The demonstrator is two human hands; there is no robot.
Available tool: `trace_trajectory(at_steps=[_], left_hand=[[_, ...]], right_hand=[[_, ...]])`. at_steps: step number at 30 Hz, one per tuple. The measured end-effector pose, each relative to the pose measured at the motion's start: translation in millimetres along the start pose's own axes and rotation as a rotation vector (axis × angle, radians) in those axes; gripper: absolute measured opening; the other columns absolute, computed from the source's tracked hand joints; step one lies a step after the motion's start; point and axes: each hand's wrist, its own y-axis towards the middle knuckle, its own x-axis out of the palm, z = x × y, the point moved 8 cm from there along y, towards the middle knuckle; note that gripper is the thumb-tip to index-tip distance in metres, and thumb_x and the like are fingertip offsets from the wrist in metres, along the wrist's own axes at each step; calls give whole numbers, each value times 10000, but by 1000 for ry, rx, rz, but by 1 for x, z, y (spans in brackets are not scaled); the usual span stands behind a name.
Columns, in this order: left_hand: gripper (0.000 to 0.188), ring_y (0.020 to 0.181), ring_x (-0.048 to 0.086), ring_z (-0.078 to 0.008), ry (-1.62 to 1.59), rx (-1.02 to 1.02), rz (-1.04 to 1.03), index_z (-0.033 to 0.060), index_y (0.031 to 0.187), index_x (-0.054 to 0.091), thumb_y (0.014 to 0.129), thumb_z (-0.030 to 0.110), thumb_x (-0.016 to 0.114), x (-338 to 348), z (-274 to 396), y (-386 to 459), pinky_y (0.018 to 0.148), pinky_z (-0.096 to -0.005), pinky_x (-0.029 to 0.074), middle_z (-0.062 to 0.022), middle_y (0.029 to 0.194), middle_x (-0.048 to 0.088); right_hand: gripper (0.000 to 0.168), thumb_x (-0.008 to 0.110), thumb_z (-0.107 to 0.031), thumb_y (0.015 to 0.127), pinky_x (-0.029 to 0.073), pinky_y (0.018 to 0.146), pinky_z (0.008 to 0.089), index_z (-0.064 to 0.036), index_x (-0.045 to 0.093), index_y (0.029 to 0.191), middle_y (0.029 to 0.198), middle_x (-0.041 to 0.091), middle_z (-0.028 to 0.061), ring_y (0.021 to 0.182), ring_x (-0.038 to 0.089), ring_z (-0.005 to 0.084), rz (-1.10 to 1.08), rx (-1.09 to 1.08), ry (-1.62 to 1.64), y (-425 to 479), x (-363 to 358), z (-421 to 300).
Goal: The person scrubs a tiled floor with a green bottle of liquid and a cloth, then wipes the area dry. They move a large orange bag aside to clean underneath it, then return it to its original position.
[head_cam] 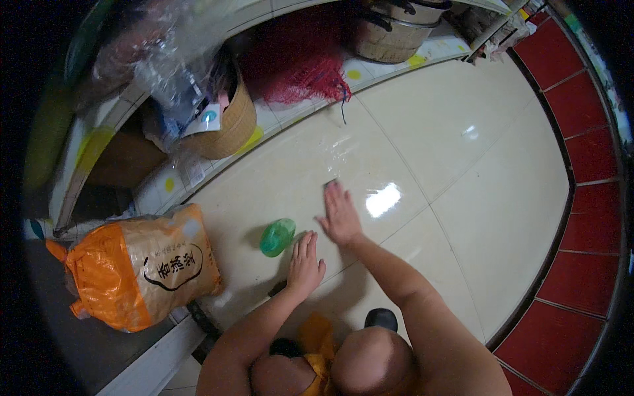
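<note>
My right hand (342,214) lies flat, palm down, on the pale tiled floor (475,163), its arm stretched forward. A small dark thing (330,183) shows at its fingertips, mostly hidden beneath them; its kind cannot be told. Wet-looking streaks gleam on the tile just ahead. Lower and to the left, my left hand (306,267) has straight fingers and the thumb apart, with nothing in it. Beside those fingertips is a translucent green plastic bottle (278,237); a narrow gap seems to part them.
A large orange and beige sack (148,270) bearing writing sits at left. Along the low shelf (282,119) are a woven basket (237,119) with plastic bags, red mesh netting (312,79) and a wooden bucket (391,42). Red tiles (569,232) border the right.
</note>
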Motion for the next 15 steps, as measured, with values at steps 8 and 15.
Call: trace_trajectory(at_steps=[8, 15], left_hand=[[1141, 1449, 113, -495, 495, -121, -228, -20, 1514, 211, 706, 552, 779, 18, 12, 60, 1148, -543, 262, -266, 1591, 81], [1223, 1443, 106, -519, 594, -174, -381, 35, 1544, 171, 654, 586, 803, 43, 4, 79, 1130, -570, 279, -265, 1596, 71]], right_hand=[[764, 588, -375, 924, 135, 1176, 568, 11, 269, 1501, 1582, 234, 202, 1473, 193, 377, 157, 292, -83, -30, -64, 160], [792, 591, -363, 912, 134, 1191, 526, 40, 242, 1496, 1580, 216, 225, 1480, 172, 349, 158, 252, -86, 58, -48, 134]])
